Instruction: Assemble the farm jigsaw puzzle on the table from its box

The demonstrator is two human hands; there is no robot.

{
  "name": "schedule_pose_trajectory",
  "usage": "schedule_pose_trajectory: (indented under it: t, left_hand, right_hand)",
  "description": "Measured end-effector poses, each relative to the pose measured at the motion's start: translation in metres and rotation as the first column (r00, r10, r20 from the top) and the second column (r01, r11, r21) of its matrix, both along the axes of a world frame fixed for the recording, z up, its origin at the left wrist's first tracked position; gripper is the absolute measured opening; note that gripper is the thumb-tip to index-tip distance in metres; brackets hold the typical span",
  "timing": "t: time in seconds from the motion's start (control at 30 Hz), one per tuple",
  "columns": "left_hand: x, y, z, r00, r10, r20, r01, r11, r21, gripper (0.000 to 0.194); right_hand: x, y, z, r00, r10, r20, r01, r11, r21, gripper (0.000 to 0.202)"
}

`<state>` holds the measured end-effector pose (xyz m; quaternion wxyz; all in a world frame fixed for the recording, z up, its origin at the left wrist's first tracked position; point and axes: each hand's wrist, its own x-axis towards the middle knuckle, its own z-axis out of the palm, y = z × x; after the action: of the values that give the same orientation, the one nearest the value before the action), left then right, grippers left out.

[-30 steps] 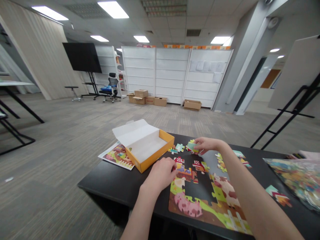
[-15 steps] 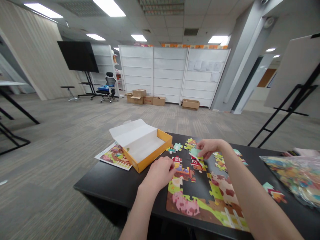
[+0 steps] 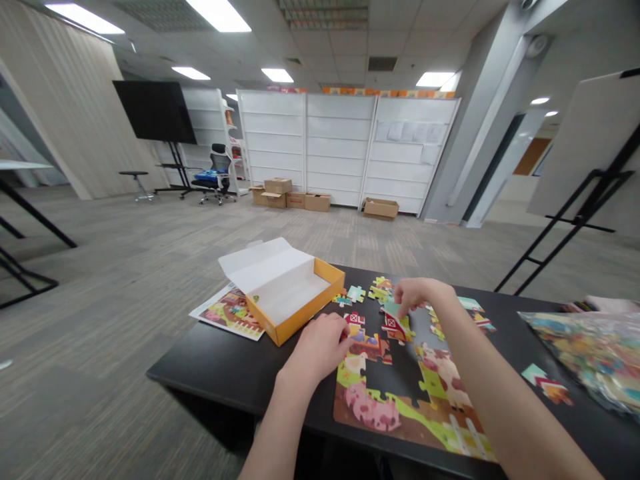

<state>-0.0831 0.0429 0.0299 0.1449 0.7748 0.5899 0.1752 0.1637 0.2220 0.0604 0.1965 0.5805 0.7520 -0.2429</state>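
A partly joined farm jigsaw (image 3: 373,407) with a pig and a cow lies on the black table (image 3: 220,360). My left hand (image 3: 324,343) rests at its left edge, fingers curled beside the red barn piece (image 3: 355,319); what they hold, if anything, is hidden. Above the puzzle, my right hand (image 3: 414,295) has its fingers pressed together on a barn piece (image 3: 393,321) with a pale green top. Loose pieces (image 3: 356,293) lie beyond my hands.
An open yellow box (image 3: 300,310) with a white lid stands left of the puzzle, over a picture sheet (image 3: 227,315). On the right are a clear bag of pieces (image 3: 590,353) and a few loose pieces (image 3: 547,385).
My right hand has shifted slightly, and the barn piece under its fingers lies lower, more of its red part showing. My left hand has hardly moved.
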Motion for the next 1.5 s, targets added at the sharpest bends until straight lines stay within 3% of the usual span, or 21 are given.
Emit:
schedule_pose_trajectory:
  t: [0.23, 0.47, 0.8, 1.0, 1.13, 1.2, 1.27, 1.4, 1.5]
  left_hand:
    - [0.001, 0.001, 0.001, 1.000, 0.000, 0.002, 0.000, 1.000, -0.009, 0.011]
    - [0.001, 0.000, 0.000, 1.000, -0.009, 0.008, 0.009, 1.000, -0.001, 0.012]
    - [0.000, 0.001, 0.000, 1.000, -0.012, 0.012, 0.012, 1.000, 0.000, 0.012]
    - [0.000, 0.000, -0.001, 1.000, -0.003, 0.002, 0.003, 1.000, -0.008, 0.014]
    - [0.000, 0.000, 0.001, 1.000, -0.014, 0.002, 0.014, 1.000, -0.022, 0.012]
    - [-0.001, 0.001, 0.002, 1.000, -0.017, -0.003, 0.016, 0.999, -0.031, 0.012]
    - [-0.001, 0.001, 0.002, 1.000, -0.016, -0.007, 0.015, 0.999, -0.038, 0.012]
    - [-0.001, 0.003, 0.000, 1.000, -0.021, 0.003, 0.021, 0.999, -0.035, 0.012]
    - [-0.002, 0.006, -0.002, 0.999, -0.021, 0.025, 0.022, 0.999, -0.044, 0.013]
  right_hand:
    - [-0.014, -0.003, 0.002, 0.994, 0.051, 0.099, -0.057, 0.997, 0.055, 0.053]
    - [-0.015, -0.005, 0.003, 0.999, 0.034, 0.042, -0.035, 0.999, 0.027, 0.057]
    - [-0.014, -0.006, 0.003, 0.997, 0.057, 0.053, -0.059, 0.998, 0.034, 0.050]
    - [-0.007, -0.002, 0.004, 0.998, 0.050, -0.040, -0.049, 0.998, 0.041, 0.044]
    - [0.024, 0.011, 0.015, 0.993, -0.003, -0.115, 0.033, 0.965, 0.259, 0.029]
    - [0.053, 0.018, 0.021, 0.992, -0.082, -0.098, 0.117, 0.887, 0.446, 0.024]
    - [0.086, 0.022, 0.024, 0.982, -0.178, -0.062, 0.184, 0.832, 0.523, 0.024]
    - [0.145, 0.020, 0.012, 0.937, -0.350, -0.001, 0.288, 0.770, 0.569, 0.020]
    - [0.171, 0.015, -0.006, 0.935, -0.355, 0.018, 0.289, 0.790, 0.540, 0.013]
